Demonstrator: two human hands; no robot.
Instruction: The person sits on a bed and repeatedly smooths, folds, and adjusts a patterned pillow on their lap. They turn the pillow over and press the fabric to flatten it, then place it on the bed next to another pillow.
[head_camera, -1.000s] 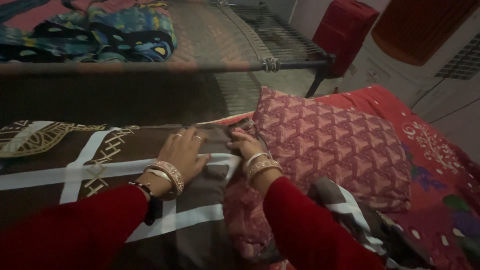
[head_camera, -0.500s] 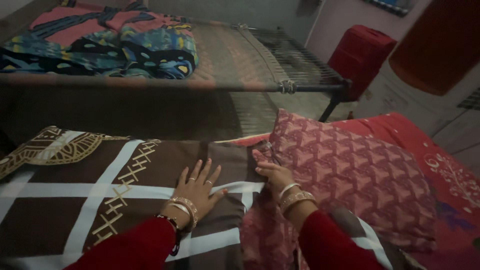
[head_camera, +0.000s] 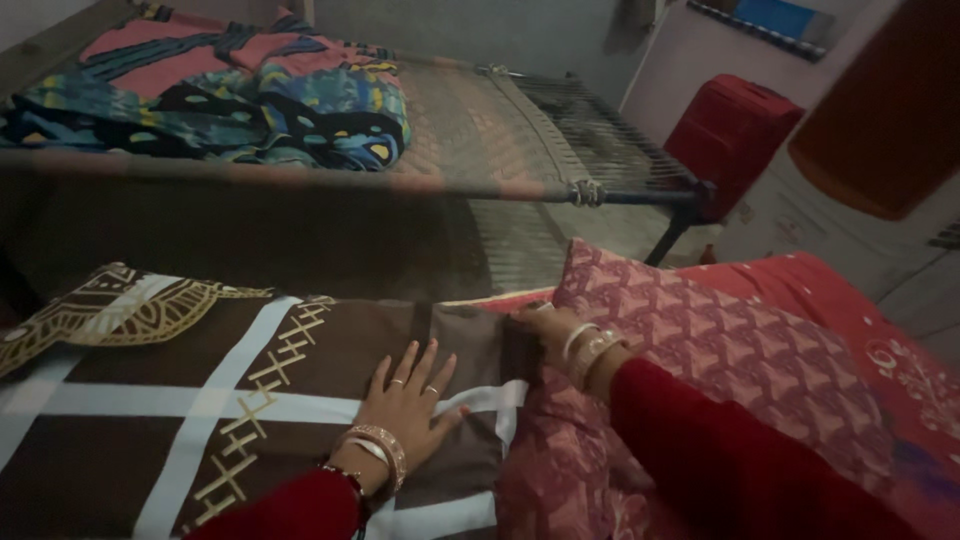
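My left hand (head_camera: 408, 398) lies flat, fingers spread, on a brown folded blanket (head_camera: 180, 400) with white stripes and gold trim. My right hand (head_camera: 545, 328) is closed on the blanket's far right edge, where it meets a pink patterned pillow (head_camera: 730, 350). Both wrists carry bangles and both arms wear red sleeves. The right fingers are partly hidden behind the blanket's edge.
A red patterned bedsheet (head_camera: 870, 340) lies under the pillow at right. Behind stands a metal-framed cot (head_camera: 540, 190) with a woven surface and a heap of colourful bedding (head_camera: 220, 100). A red box-shaped thing (head_camera: 730, 130) stands by the wall at back right.
The view has tilted up and back. My left hand slid down the blanket toward me and spread flat, while my right hand stayed at the blanket's edge by the pillow.
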